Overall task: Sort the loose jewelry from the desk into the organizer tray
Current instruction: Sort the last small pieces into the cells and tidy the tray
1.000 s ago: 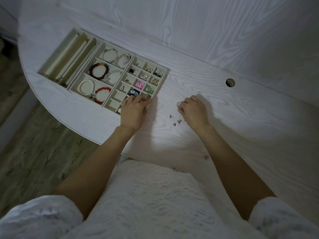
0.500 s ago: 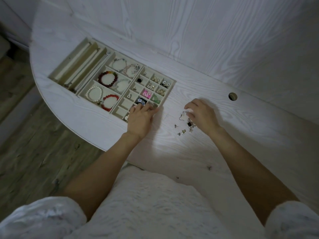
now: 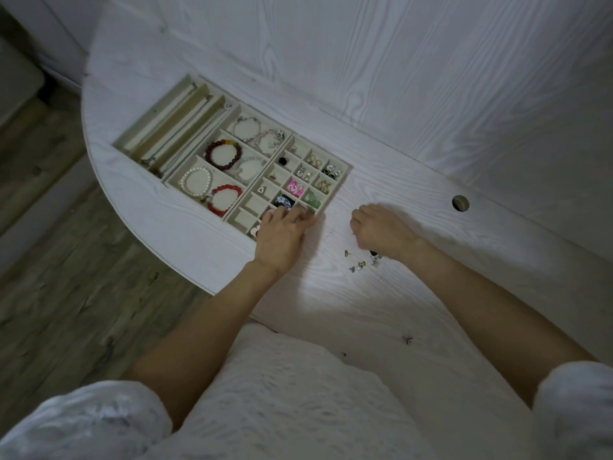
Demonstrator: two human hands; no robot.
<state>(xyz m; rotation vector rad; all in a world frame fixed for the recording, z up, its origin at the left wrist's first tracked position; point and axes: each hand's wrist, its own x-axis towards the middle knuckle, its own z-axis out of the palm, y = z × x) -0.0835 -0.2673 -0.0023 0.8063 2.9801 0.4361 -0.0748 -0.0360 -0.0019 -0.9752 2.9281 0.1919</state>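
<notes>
Mostly sorted, judging by the fill. Organizer tray (image 3: pixel 345 168) on the left part of the surface (image 3: pixel 331 293): bracelets in the large middle compartments (pearl bracelet (image 3: pixel 196 182), red bracelet (image 3: pixel 225 199), dark bead bracelet (image 3: pixel 223 155)), small right-hand cells holding earrings and charms, several near cells bare. Long slots at the tray's far-left end look mostly bare.

Left to do: loose earrings (image 3: pixel 360 263) scattered on the surface just near of the right wrist, plus two tiny bits (image 3: pixel 409 340) nearer the body, well apart from the rest.

Tray long axis runs diagonally, far-left to near-right; long slots parallel to the short side. Loose pieces too small to read orientation.

Left hand (image 3: pixel 282 237) resting over the tray's near-right corner cells, fingers curled down into them; whether pinching something, cannot tell. Right hand (image 3: pixel 381 230) on the surface right of the tray, fingers curled under; contents hidden, cannot tell.
</notes>
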